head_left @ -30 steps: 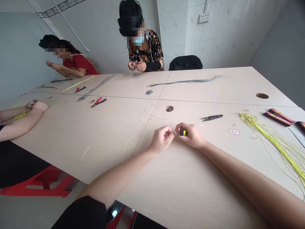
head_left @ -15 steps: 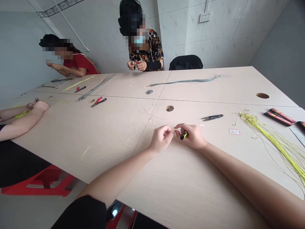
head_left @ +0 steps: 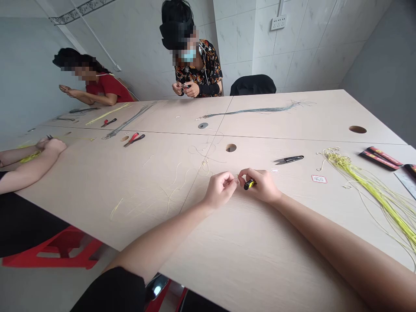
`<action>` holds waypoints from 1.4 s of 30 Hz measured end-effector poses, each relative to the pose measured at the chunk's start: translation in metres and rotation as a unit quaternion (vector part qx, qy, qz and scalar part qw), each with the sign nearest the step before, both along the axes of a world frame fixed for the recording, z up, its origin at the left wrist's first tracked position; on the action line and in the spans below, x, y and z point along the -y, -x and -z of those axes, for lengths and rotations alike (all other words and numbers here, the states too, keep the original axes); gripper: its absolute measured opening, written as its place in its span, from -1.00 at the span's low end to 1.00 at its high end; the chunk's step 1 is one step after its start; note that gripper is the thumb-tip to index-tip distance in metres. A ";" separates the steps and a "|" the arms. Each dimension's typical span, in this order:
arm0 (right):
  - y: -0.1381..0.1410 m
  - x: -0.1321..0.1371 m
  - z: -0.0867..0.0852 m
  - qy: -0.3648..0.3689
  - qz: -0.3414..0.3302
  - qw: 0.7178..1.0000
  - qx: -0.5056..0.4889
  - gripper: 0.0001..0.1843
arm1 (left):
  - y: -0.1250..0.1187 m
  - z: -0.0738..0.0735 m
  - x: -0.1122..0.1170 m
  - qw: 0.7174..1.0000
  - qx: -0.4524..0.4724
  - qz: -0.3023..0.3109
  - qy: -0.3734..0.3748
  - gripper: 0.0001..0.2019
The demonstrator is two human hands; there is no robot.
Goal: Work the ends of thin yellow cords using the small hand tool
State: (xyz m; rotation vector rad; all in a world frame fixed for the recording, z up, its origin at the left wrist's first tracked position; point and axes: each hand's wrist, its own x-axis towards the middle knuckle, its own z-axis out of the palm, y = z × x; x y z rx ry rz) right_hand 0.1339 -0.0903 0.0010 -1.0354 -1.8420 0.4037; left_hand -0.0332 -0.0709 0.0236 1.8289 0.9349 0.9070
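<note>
My left hand (head_left: 221, 189) is closed in a pinch above the table, its thumb and forefinger together on something too small to make out. Just to its right, almost fingertip to fingertip, is my right hand (head_left: 260, 185). It is curled round a black-and-yellow lighter (head_left: 250, 184), whose dark end points down and left. Behind the hands lies a pair of thread snips (head_left: 289, 160). Loose pale yellow cord (head_left: 204, 165) lies in a small tangle left of them, with thin cord offcuts (head_left: 172, 190) nearer me.
A bundle of yellow-green cords (head_left: 370, 186) spreads at the right, by a small label (head_left: 319, 179) and black-and-red boxes (head_left: 380, 158). Red-handled pliers (head_left: 134, 140) and a grey-blue cord bundle (head_left: 250, 111) lie farther off. The table has round holes (head_left: 231, 147). Three co-workers sit around.
My fingertips have shifted slightly together, and the right forefinger sits a little lower. The lighter has tilted a little. Across the table, the co-workers' hands have moved slightly.
</note>
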 end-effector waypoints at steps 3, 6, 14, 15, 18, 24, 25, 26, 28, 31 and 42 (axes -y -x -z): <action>-0.001 0.000 0.001 0.019 -0.007 1.000 0.004 -0.86 | 0.000 0.000 0.000 1.000 -0.003 0.005 -0.009 -0.77; -0.001 0.000 0.002 0.031 -0.004 0.999 0.011 -0.86 | 0.000 0.001 0.000 1.000 -0.004 0.003 -0.015 -0.78; -0.002 0.000 0.002 0.060 -0.003 0.998 0.006 -0.86 | 0.001 0.002 -0.002 0.999 -0.009 -0.003 -0.032 -0.79; -0.002 0.000 0.001 0.072 0.004 0.997 -0.004 -0.87 | 0.001 0.002 -0.002 0.999 -0.006 -0.005 -0.033 -0.78; -0.001 -0.002 -0.004 0.118 0.035 0.991 -0.044 -0.90 | 0.002 0.001 -0.002 0.999 0.010 -0.013 -0.040 -0.74; -0.001 -0.005 -0.015 0.350 -0.073 0.915 -0.190 -0.79 | 0.002 -0.001 -0.002 0.996 0.043 -0.037 -0.075 -0.69; 0.000 -0.005 -0.015 0.374 -0.102 0.893 -0.230 -0.77 | 0.002 -0.002 -0.001 0.995 0.043 -0.040 -0.082 -0.68; 0.001 -0.004 -0.015 0.391 -0.125 0.870 -0.272 -0.74 | 0.002 -0.002 -0.001 0.994 0.042 -0.042 -0.089 -0.68; 0.005 -0.002 -0.013 0.412 -0.158 0.831 -0.340 -0.69 | 0.002 -0.003 0.000 0.993 0.039 -0.046 -0.104 -0.67; 0.012 0.000 -0.010 0.428 -0.196 0.801 -0.370 -0.63 | 0.003 -0.004 0.001 0.990 0.035 -0.048 -0.132 -0.67; 0.018 0.004 -0.001 0.410 -0.161 0.829 -0.345 -0.59 | 0.002 -0.005 0.005 0.980 0.031 -0.031 -0.193 -0.74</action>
